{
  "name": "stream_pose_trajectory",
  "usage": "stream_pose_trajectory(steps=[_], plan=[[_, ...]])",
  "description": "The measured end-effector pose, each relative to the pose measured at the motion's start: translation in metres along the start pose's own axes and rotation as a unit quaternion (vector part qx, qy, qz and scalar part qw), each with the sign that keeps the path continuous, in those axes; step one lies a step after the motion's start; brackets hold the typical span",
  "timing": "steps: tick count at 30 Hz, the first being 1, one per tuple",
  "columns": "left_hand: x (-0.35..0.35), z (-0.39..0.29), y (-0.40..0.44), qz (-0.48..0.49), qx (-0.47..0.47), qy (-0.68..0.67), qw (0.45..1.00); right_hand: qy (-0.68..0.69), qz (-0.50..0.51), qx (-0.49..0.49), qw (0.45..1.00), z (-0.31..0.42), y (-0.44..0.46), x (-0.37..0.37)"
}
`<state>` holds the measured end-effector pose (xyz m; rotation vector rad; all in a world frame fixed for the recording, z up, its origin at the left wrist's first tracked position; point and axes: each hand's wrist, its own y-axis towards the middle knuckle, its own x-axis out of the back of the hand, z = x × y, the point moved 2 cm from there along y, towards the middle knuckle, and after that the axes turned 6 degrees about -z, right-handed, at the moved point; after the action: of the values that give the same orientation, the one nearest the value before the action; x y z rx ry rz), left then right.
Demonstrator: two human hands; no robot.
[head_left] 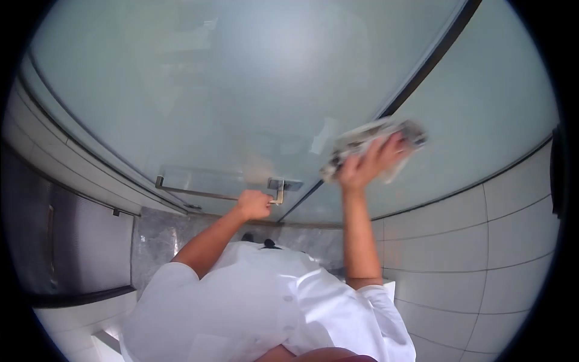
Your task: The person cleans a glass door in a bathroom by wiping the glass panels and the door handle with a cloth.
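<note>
My left hand (256, 204) is closed around the end of the metal door handle (208, 193), beside its square mounting plate (284, 184). The handle is fixed to a large frosted glass door (241, 108). My right hand (369, 164) presses a crumpled, grey-and-white patterned cloth (356, 142) against the glass, near the dark strip between the door and the neighbouring panel. Its fingers lie over the cloth, and both are smeared by motion. My palm and the underside of the cloth are hidden.
A fixed glass panel (476, 114) stands right of the dark vertical strip (431, 57). Light tiled wall (434, 247) is at the right. A dark door (90, 241) is at the left. Grey marbled floor (160, 241) shows below the glass.
</note>
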<state>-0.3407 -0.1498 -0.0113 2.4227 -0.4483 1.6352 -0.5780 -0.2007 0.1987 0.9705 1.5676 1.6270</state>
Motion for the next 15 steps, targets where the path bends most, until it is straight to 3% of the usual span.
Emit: stream_pose_trajectory(steps=[3,6,8,10,12,15], plan=[[0.004,-0.004,-0.004,0.024,0.013,-0.003,1.0,0.007,0.093,-0.052,0.994,0.019,-0.154,-0.008],[0.002,-0.005,0.0,0.043,0.009,0.003,0.999,0.03,0.15,-0.114,0.982,0.025,-0.184,0.004],[0.002,-0.005,0.003,0.051,0.0,0.013,0.999,0.063,0.055,-0.192,0.978,0.027,-0.11,0.002],[0.004,-0.006,0.001,0.05,0.016,0.021,0.998,0.048,-0.027,-0.181,0.982,0.004,0.002,-0.001],[0.005,-0.007,0.001,0.062,0.039,0.013,0.997,0.017,-0.075,-0.074,0.994,-0.017,0.096,0.007],[0.007,-0.007,0.0,0.064,0.056,0.006,0.996,0.035,-0.093,-0.089,0.991,-0.022,0.143,0.013]])
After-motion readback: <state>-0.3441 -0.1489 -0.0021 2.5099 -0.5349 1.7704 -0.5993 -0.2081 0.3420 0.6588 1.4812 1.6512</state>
